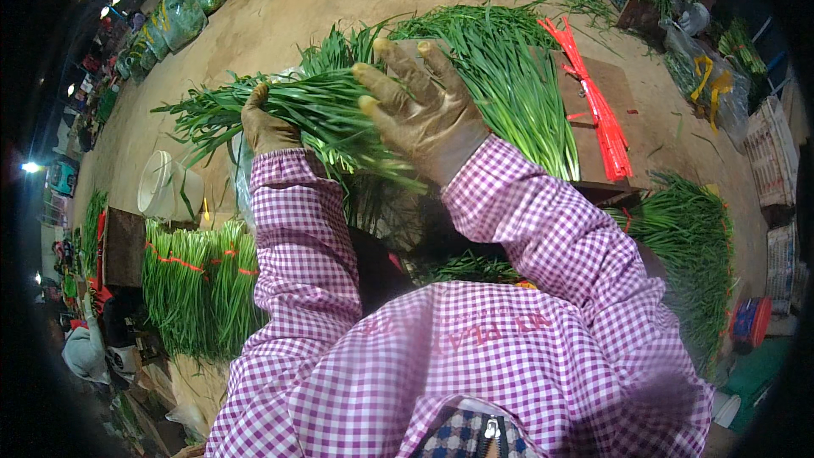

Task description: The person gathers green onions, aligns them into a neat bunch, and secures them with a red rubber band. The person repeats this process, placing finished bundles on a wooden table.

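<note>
My left hand [270,124], in a brown-stained glove, grips a loose bunch of long green leafy stalks [318,102], probably garlic chives. The bunch lies roughly level, its right end blurred. My right hand [426,108], gloved too, is spread at that right end, fingers apart, and holds nothing that I can see. To its right, a larger pile of the same stalks [515,89] lies on a wooden board [604,89], pale ends towards me. Beside the pile rests a bundle of red ties [594,108]. More stalks [337,51] lie behind the held bunch.
Tied bunches [203,286] stand at left by a white bucket [159,187]. More tied greens [687,254] lie at right, near a red and blue tub [750,321]. Filled plastic bags [184,13] line the upper left. Other people [86,353] are at the lower left and upper right.
</note>
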The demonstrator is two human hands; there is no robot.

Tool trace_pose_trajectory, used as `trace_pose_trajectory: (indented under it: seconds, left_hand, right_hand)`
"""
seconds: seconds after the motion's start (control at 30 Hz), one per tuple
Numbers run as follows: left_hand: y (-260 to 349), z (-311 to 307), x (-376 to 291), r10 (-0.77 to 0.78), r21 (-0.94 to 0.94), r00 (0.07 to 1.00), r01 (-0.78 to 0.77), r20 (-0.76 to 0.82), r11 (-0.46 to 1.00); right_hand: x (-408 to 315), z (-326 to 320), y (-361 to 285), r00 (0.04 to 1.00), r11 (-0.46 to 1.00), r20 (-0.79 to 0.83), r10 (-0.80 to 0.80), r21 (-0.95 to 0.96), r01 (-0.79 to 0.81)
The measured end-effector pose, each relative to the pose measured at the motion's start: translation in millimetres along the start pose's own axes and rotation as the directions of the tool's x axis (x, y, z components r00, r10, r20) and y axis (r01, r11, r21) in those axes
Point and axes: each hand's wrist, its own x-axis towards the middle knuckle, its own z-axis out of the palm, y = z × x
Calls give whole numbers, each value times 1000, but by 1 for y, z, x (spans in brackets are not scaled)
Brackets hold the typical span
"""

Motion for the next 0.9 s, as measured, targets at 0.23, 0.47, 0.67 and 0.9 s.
trace_pose_trajectory:
  seconds: [0.23, 0.47, 0.67, 0.9]
  left_hand:
    - [-1, -5, 13, -35, 24, 999, 35, -6, 999]
    - [11, -19, 22, 91, -31, 989, -95, -118, 995]
    - [7, -14, 20, 28, -93, 996, -36, -81, 995]
    - [0, -14, 13, -93, -116, 995, 89, -29, 989]
  right_hand:
    - [-46, 13, 10, 1000, 991, -3, 5, 135, -5]
    - [-136, 6, 10, 759, 946, 616, -211, 325, -1]
    - [-116, 12, 21, 666, 251, 684, 297, 617, -746]
    - [-56, 28, -2, 497, -184, 828, 259, 548, -816]
